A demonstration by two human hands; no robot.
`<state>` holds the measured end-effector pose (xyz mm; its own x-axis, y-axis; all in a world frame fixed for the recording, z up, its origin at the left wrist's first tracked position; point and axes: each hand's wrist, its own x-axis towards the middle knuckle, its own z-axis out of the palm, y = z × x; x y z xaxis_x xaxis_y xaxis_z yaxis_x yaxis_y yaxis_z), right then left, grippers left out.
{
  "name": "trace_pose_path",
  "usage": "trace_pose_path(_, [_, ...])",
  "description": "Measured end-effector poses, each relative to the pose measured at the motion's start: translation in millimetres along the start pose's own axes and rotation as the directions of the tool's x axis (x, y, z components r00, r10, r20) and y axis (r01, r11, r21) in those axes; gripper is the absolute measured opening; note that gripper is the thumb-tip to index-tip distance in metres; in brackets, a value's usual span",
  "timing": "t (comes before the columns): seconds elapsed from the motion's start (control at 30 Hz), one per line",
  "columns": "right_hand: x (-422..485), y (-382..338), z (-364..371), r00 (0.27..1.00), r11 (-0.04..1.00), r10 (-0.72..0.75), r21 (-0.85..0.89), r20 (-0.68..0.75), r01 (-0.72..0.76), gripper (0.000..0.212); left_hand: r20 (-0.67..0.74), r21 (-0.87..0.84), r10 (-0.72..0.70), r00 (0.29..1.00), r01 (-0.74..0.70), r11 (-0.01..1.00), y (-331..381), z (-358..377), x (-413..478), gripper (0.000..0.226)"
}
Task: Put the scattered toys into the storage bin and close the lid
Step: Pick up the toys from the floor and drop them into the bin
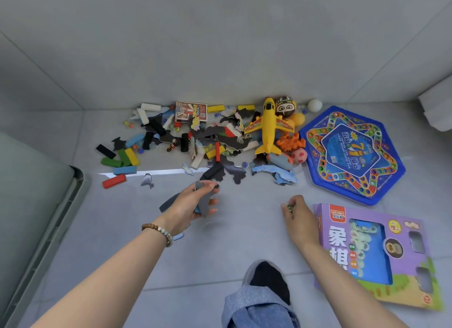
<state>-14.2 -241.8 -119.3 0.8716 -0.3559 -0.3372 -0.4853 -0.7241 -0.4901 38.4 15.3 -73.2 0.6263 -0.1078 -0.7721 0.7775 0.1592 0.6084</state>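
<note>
Scattered toys lie on the grey floor along the wall: coloured wooden blocks (122,156), dark flat puzzle pieces (220,137), marbles and a yellow toy plane (267,127). My left hand (193,203) grips several dark flat puzzle pieces (204,200) just in front of the pile. My right hand (297,212) pinches a small green marble (289,208) beside the purple chess box (371,254). The grey storage bin (71,195) shows only its rim at the left edge; its lid is out of view.
A blue hexagonal game board (352,154) lies at the right, with a white ball (314,105), an orange toy (291,142) and a card box (190,111) near the wall. My foot in a grey slipper (266,276) stands at the bottom centre.
</note>
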Motion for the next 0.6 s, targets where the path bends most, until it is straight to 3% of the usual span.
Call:
trace_pose_path(0.03, [4.1, -1.5, 1.0, 1.0, 1.0, 0.024, 0.002, 0.019, -0.024, 0.017, -0.006, -0.005, -0.001, 1.0, 0.001, 1.0, 0.6, -1.2, 1.3, 0.008])
trace_pose_path(0.1, [13.1, -17.2, -1.2, 0.987, 0.948, 0.12, 0.281, 0.109, -0.147, 0.019, -0.016, -0.015, -0.001, 1.0, 0.0, 1.0, 1.2, -3.7, 3.6, 0.008])
trace_pose_path(0.13, [18.0, -29.7, -3.8, 0.968, 0.841, 0.163, 0.486, 0.191, -0.237, 0.021, -0.019, -0.019, -0.001, 1.0, 0.001, 1.0, 1.3, -4.8, 4.6, 0.009])
trace_pose_path(0.2, [24.9, -57.2, -12.7, 0.914, 0.506, 0.152, 0.765, 0.376, -0.399, 0.023, -0.025, -0.023, -0.008, 1.0, 0.007, 1.0, 1.8, -7.0, 6.7, 0.011])
trace_pose_path(0.27, [30.2, -82.5, -20.9, 0.876, 0.254, 0.062, 0.842, 0.477, -0.477, 0.018, -0.028, -0.024, -0.007, 1.0, 0.007, 1.0, 5.2, -9.3, 8.6, 0.013])
trace_pose_path(0.3, [33.3, -92.0, -22.3, 0.869, 0.218, 0.026, 0.845, 0.495, -0.488, 0.018, -0.028, -0.028, -0.007, 1.0, 0.006, 1.0, 7.4, -9.8, 9.9, 0.013])
trace_pose_path(0.37, [41.4, -104.9, -19.1, 0.875, 0.324, 0.037, 0.822, 0.483, -0.468, 0.024, -0.022, -0.037, -0.006, 1.0, 0.005, 0.999, 11.7, -9.9, 12.4, 0.014])
trace_pose_path(0.47, [53.8, -110.7, -5.1, 0.949, 0.696, 0.109, 0.659, 0.297, -0.286, 0.023, -0.007, -0.044, -0.001, 1.0, 0.001, 0.999, 14.7, -7.9, 16.0, 0.014])
trace_pose_path(0.6, [62.3, -104.7, 14.9, 0.994, 0.853, 0.091, 0.511, 0.054, -0.106, 0.023, -0.004, -0.064, -0.008, 1.0, 0.008, 0.998, 17.4, -6.6, 20.7, 0.015])
